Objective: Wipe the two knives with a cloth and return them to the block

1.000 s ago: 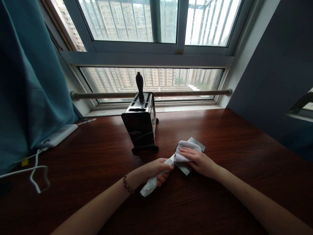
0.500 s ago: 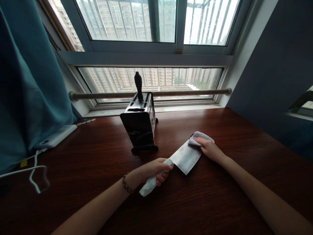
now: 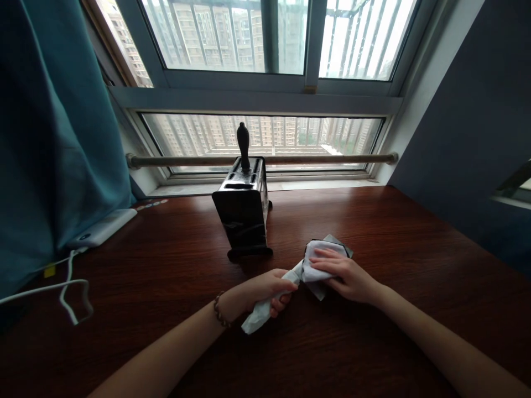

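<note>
My left hand [image 3: 269, 288] is closed around the handle [image 3: 256, 317] of a kitchen cleaver, which is wrapped in something pale and crumpled. The broad grey blade [image 3: 318, 289] points away to the right, low over the tabletop. Most of it is hidden under a folded white cloth with a dark edge [image 3: 316, 255]. Pressed onto this cloth from above is my right hand [image 3: 346, 275], its fingers lying across it near the handle end. Beyond my left hand stands a black knife block [image 3: 244, 221] with one dark-handled tool [image 3: 243, 145] upright in a slot.
A dark red wooden table [image 3: 398, 249] reaches back to the window sill. At the left lie a white power strip [image 3: 103, 228] and a white cable [image 3: 68, 287] beside a blue curtain [image 3: 95, 138]. A horizontal pipe [image 3: 315, 160] crosses before the window.
My right hand has slid the cloth along the blade from its far end towards the handle. My left hand keeps its hold. The view has shifted slightly.
</note>
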Demonstrator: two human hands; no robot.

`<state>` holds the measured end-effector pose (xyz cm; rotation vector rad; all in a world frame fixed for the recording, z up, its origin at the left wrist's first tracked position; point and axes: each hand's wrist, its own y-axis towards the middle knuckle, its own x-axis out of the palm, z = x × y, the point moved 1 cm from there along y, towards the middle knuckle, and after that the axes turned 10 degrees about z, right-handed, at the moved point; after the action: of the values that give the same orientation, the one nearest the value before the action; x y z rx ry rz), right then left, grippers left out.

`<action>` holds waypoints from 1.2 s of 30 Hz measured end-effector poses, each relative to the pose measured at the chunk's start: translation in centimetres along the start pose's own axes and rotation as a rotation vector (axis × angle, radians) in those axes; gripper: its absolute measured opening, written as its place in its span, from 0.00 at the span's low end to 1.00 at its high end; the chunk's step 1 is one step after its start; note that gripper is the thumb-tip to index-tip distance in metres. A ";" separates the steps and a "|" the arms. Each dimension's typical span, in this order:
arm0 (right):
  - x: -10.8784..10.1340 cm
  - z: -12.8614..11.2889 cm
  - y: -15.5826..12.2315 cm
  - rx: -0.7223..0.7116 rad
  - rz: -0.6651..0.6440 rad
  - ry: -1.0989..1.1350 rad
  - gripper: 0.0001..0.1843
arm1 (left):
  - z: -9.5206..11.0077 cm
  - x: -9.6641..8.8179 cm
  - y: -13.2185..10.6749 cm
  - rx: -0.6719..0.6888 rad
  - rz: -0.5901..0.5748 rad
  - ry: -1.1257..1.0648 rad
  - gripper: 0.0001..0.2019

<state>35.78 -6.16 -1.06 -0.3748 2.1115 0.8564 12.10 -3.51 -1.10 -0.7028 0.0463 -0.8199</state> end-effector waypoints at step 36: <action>-0.4 7.2 -1.3 0.256 0.238 -0.177 0.21 | -0.2 -0.2 0.3 -0.003 -0.029 -0.040 0.13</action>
<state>40.82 -2.15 -4.48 0.0854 2.0913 0.7099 12.08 -3.31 -1.49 -0.7239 0.0010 -0.8328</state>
